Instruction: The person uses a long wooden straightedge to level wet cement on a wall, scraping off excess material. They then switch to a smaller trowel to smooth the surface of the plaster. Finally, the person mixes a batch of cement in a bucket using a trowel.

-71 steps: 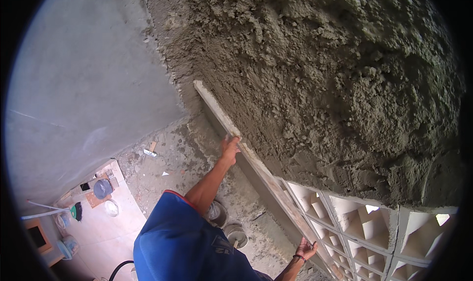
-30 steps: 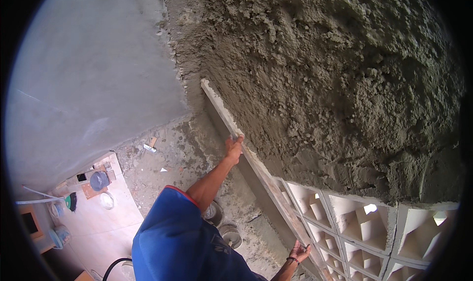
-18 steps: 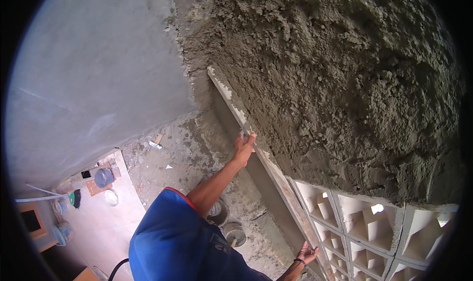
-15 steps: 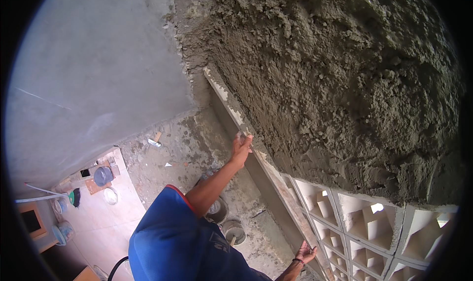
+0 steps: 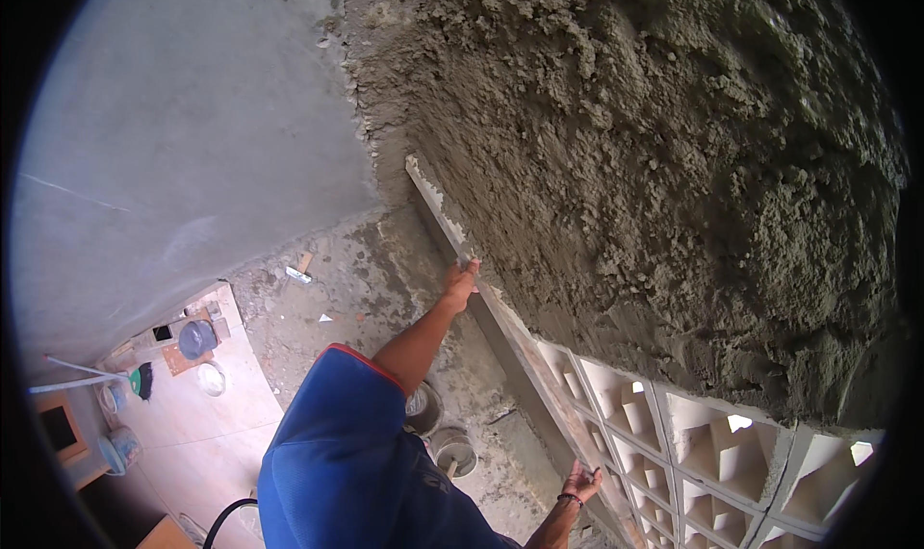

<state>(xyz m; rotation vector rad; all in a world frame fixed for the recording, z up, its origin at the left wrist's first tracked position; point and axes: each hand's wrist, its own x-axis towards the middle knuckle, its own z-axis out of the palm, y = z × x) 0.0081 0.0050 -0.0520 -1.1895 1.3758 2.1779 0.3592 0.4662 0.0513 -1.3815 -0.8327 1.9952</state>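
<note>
A long, pale straightedge board (image 5: 515, 330) slants along the lower edge of the wet, rough grey mortar (image 5: 654, 164) on the wall. Mortar is smeared along its face and upper edge. My left hand (image 5: 462, 281) grips it around the edge in its upper half, thumb on the wall side. Farther down, near the picture's lower edge, my right hand (image 5: 581, 482) is closed on the same board, a dark band at its wrist. The far end of the board reaches close to the corner with the smooth grey wall (image 5: 192, 116).
White openwork blocks (image 5: 717, 438) lie below the mortar. Buckets (image 5: 452, 451) stand on the stained floor beside my blue sleeve (image 5: 337, 434). A small white-and-wood tool (image 5: 299, 272) lies near the wall. At left are a grey bucket (image 5: 198, 339) and a green-and-black brush (image 5: 141, 382).
The board has shifted a little downward along the mortar, with both hands still on it. My hands moved slightly down and left. The view has shifted slightly too.
</note>
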